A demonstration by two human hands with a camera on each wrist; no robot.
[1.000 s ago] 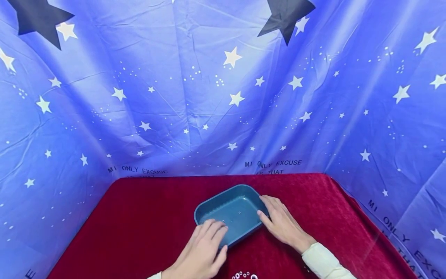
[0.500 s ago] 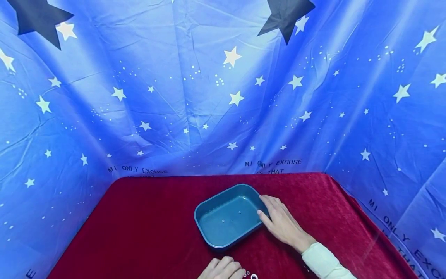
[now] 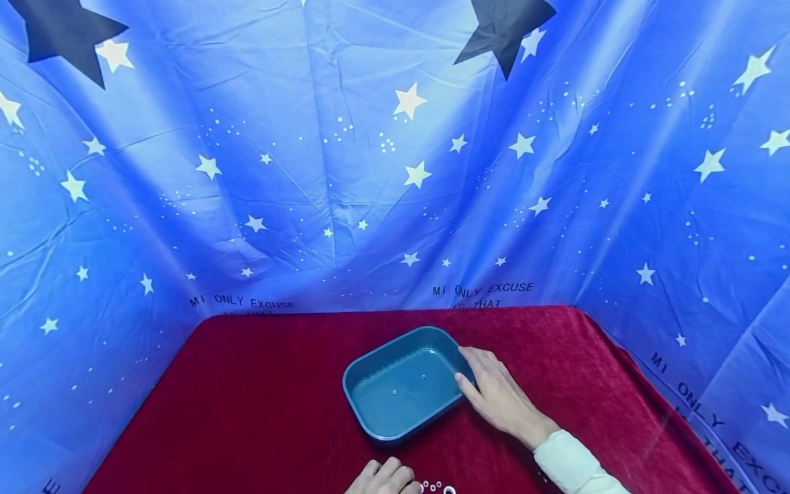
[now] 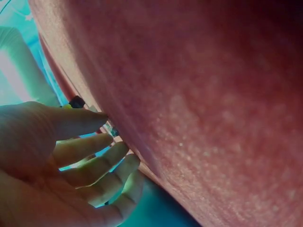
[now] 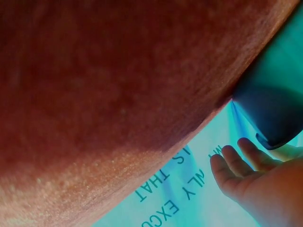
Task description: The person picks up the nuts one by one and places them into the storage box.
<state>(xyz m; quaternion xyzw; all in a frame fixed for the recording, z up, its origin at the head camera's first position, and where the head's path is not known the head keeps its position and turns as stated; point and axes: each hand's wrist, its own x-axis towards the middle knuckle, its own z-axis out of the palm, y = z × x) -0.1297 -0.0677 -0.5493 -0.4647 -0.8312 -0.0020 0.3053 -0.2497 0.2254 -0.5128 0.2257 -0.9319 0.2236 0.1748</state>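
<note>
Resting on the rim at the bin's 3 o'clock end: right hand [image 3: 503, 398]. Fingers nearly straight, thumb parted from them, thumb lying over the rim edge nearer 4 o'clock, fingertips nearer 2. The right wrist view has the same hand against the dark outer wall, fingers slightly fanned.

Blue-green bin [image 3: 400, 435] sits upright on the red-clothed counter [image 3: 259, 391], right of centre, long axis running about 8 to 2 o'clock. Two small rings on its floor: one near ring [image 3: 395, 392], one far ring [image 3: 423, 376] at 2 o'clock from it, well apart.

Left hand [image 3: 385, 478] is down at the bin's 6 o'clock, clear of the bin, cut off by the bottom of the head view. Knuckles up, fingers bent. Left wrist view: fingers loosely curved and parted, thumb tip off the index tip. Fingertips close to the cloth; can't tell if they touch a ring.

Loose small rings [image 3: 439, 484] just beside that hand at its 3 o'clock, plus one larger ring [image 3: 446, 490] at their 4 o'clock.

Pale sleeve [image 3: 574, 463] on the right arm, running off toward 5 o'clock. Blue backdrop [image 3: 364, 165] behind the counter from 9 through 12 to 3 o'clock: white stars, black stars up at 11 and 1, black lettering low down.
</note>
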